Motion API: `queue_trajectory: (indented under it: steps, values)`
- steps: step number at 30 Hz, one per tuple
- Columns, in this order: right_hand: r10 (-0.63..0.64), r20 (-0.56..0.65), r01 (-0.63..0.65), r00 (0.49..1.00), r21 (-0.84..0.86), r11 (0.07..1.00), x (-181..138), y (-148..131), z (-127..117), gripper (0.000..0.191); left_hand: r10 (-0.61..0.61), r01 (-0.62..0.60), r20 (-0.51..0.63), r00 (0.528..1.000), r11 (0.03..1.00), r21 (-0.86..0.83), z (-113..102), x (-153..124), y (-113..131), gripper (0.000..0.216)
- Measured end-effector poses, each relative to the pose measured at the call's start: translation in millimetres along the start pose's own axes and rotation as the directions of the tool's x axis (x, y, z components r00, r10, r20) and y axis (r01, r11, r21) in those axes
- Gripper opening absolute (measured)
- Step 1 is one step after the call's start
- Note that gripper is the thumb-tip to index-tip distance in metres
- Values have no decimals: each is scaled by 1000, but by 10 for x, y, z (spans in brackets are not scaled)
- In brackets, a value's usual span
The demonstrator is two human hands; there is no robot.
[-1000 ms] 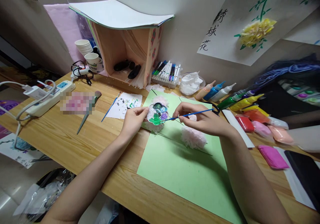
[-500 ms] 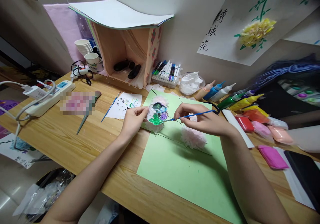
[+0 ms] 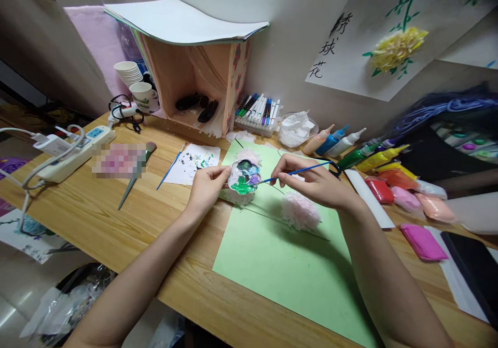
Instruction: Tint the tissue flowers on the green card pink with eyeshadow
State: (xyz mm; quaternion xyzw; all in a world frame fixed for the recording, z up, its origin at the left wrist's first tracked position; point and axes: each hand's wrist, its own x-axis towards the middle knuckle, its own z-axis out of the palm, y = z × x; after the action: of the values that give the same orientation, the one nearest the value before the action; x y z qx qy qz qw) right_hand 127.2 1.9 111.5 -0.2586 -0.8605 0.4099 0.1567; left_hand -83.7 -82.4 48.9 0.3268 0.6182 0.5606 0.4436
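My left hand [image 3: 210,184] pinches the edge of a small flower-shaped paint palette [image 3: 244,177] that has green, dark and purple paint in its wells. Between the fingers of my right hand [image 3: 305,179] is a thin blue paintbrush [image 3: 299,170], its tip at the palette's right side by the purple paint. Under both hands lies a sheet of light green paper [image 3: 280,275] with black lines drawn on it. A pale pink fluffy flower [image 3: 301,210] sits on the paper below my right hand. More pale fluff shows around the palette, partly hidden by it.
Left of the paper are a paint-spotted sheet [image 3: 190,164], another blue brush [image 3: 171,166], a large brush [image 3: 136,177] and a power strip [image 3: 78,153]. Behind stand a pink box [image 3: 194,78], markers [image 3: 259,112] and paint bottles [image 3: 338,143]. Clay packs [image 3: 424,241] and a black phone [image 3: 472,270] lie right.
The brush tip has shifted from the green paint's edge up toward the purple well, and the brush handle tilts more steeply. My left hand and the palette stay nearly still.
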Motion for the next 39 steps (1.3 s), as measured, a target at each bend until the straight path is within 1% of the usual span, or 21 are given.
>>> queue_trajectory:
  steps: [6,11,16,23,26,32,34,37,39]
  values:
    - [19,-8,-19,1000,-50,999,5,-39,29,25,5,-5,-9,1000,1000,15,-1,0,-4,39]
    - [-30,-44,21,999,-182,983,23,-69,81,28,2,-2,-6,1000,1000,7,6,1,-3,40]
    - [-68,-109,36,992,-278,960,47,-68,140,31,-3,3,-10,1000,1000,-4,10,2,0,42]
    - [-117,-233,54,965,-257,965,19,-87,91,26,13,-14,-4,1000,1000,-17,9,8,-16,42]
    - [-144,-215,88,966,-253,963,19,-90,102,25,11,-11,-1,1000,1000,-3,11,4,-11,40]
    - [-154,-105,123,982,-260,958,15,-119,124,25,-1,1,-10,1000,1000,5,12,-3,-7,40]
    - [-163,-108,130,981,-262,956,7,-131,110,26,0,0,-5,1000,1000,2,11,-3,-15,40]
    - [-176,-160,130,971,-265,956,2,-140,94,26,4,-4,-2,1000,1000,2,9,-1,-23,40]
    - [-168,-141,125,976,-270,955,4,-139,94,26,3,-3,-5,1000,1000,9,9,1,-24,40]
